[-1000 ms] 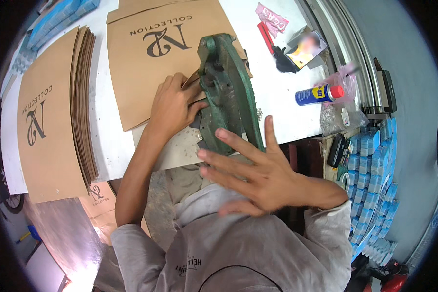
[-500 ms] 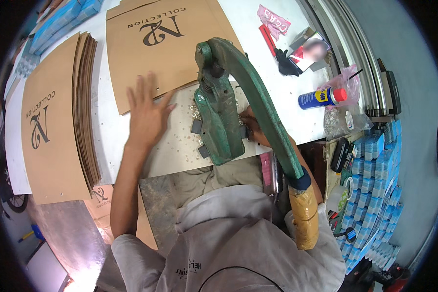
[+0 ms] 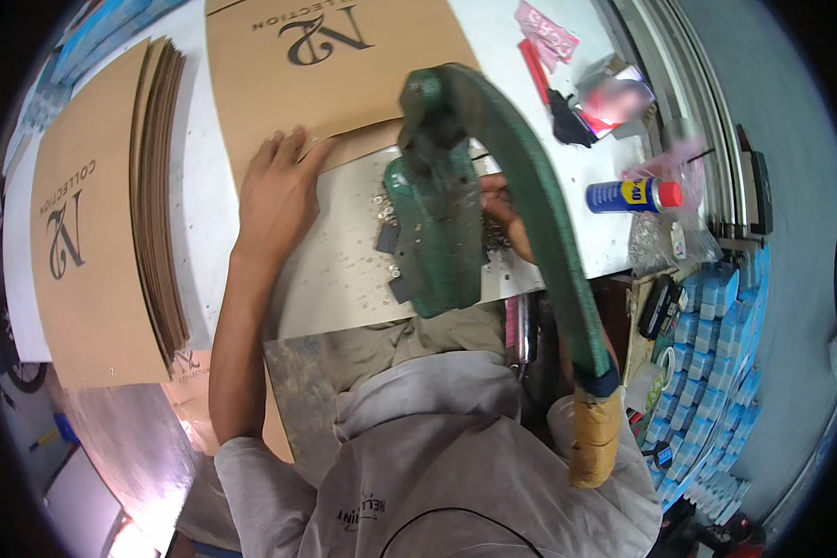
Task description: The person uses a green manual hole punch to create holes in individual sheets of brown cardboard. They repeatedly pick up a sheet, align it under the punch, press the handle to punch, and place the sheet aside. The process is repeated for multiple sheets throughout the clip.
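A green hand press (image 3: 437, 223), with a long curved lever (image 3: 539, 214) ending in a tape-wrapped grip (image 3: 595, 442), stands at the near table edge. Left of it, my left hand (image 3: 282, 191) has its fingers curled over the near edge of a flat brown paper bag (image 3: 344, 93), whose upper layer rises a little beside the thumb. My right hand (image 3: 507, 216) is right of the press body, fingers bent and drawn together. The press and lever partly cover it, so what it holds cannot be seen. Small metal eyelets (image 3: 389, 219) lie scattered around the press base.
A stack of brown paper bags (image 3: 102, 214) lies at the left. A blue spray can (image 3: 632, 195) with red cap, a small box (image 3: 614, 98), a red-handled tool (image 3: 535, 70) and clear plastic bags (image 3: 665, 240) are at right. Blue-white bundles (image 3: 702, 353) stand beyond the table.
My left hand has gone from spread fingers to fingers curled on the bag's near edge, whose upper layer now lifts. My right hand shows more beside the press. The whole view has shifted slightly.
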A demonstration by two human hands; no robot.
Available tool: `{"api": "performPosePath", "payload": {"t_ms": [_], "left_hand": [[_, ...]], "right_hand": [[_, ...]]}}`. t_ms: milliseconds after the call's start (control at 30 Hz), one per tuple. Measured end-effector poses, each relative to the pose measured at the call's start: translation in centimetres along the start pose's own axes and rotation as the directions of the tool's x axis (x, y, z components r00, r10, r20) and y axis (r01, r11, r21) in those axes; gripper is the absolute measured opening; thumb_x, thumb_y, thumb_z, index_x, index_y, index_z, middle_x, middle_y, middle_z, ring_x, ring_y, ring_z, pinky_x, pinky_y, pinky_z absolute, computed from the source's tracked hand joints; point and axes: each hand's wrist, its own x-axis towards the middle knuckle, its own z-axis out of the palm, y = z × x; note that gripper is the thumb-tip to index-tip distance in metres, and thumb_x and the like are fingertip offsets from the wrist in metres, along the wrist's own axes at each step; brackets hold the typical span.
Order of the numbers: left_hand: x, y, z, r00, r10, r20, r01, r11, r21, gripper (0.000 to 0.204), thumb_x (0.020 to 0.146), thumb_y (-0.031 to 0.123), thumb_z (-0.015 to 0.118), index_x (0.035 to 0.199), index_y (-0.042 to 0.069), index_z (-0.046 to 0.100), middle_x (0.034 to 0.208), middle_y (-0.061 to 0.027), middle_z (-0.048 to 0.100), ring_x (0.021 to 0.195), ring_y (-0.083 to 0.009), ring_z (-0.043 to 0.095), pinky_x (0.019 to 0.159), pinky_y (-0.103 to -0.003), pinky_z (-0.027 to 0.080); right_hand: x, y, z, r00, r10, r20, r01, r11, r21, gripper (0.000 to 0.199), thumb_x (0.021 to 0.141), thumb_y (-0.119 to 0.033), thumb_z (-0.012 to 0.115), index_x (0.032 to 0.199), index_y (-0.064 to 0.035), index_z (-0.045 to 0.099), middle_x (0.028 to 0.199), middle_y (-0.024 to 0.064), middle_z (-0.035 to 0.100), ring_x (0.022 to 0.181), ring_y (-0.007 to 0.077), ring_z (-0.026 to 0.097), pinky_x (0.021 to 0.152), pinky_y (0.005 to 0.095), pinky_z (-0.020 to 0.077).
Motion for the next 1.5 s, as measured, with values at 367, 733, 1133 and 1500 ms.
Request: {"api": "performPosePath", "payload": {"t_ms": [367,733,1133,1500], "left_hand": [[0.0,0.3,0.4,0.996,-0.082,0.019,0.081,0.996,0.022,0.066,0.081,-0.003,0.063,0.14,0.027,0.062,0.142,-0.0151,0.061,0.129,-0.0401,0.06,0.097,-0.045,0.058],[0.5,0.3,0.6,0.997,-0.073,0.005,0.073,0.997,-0.007,0.05,0.077,-0.002,0.067,0.123,0.016,0.074,0.136,-0.0117,0.066,0.122,-0.0335,0.065,0.091,-0.043,0.06],[1.4,6.0,-0.9,0.995,-0.057,-0.081,0.016,0.903,-0.43,0.028,0.084,0.013,0.071,0.111,0.005,0.076,0.11,-0.0122,0.071,0.093,-0.0339,0.065,0.086,-0.043,0.052],[1.5,8.0,0.4,0.991,-0.114,-0.071,0.067,0.877,-0.475,0.022,0.081,0.021,0.079,0.097,0.005,0.079,0.113,-0.0084,0.067,0.105,-0.0309,0.06,0.095,-0.044,0.046]], "right_hand": [[2.7,1.7,3.0,0.996,0.008,0.09,-0.01,1.0,0.019,0.041,0.086,-0.007,0.08,0.125,-0.0028,0.069,0.124,0.0106,0.072,0.116,0.0144,0.065,0.099,0.0313,0.0525],[3.5,0.7,2.3,0.972,-0.181,0.151,0.192,0.979,-0.062,0.033,0.089,-0.01,0.077,0.121,-0.0031,0.07,0.112,0.0072,0.075,0.093,0.0152,0.068,0.086,0.0326,0.056],[4.5,-1.9,4.3,0.969,0.233,-0.086,-0.203,0.943,0.264,0.018,0.097,-0.012,0.063,0.097,0.0034,0.072,0.088,0.008,0.073,0.074,0.017,0.068,0.065,0.031,0.0569],[0.4,-9.5,-2.7,0.988,0.134,-0.073,-0.152,0.895,-0.42,0.023,0.1,-0.013,0.059,0.114,0.0021,0.069,0.096,0.0097,0.069,0.081,0.0156,0.065,0.066,0.0259,0.0488]]}}
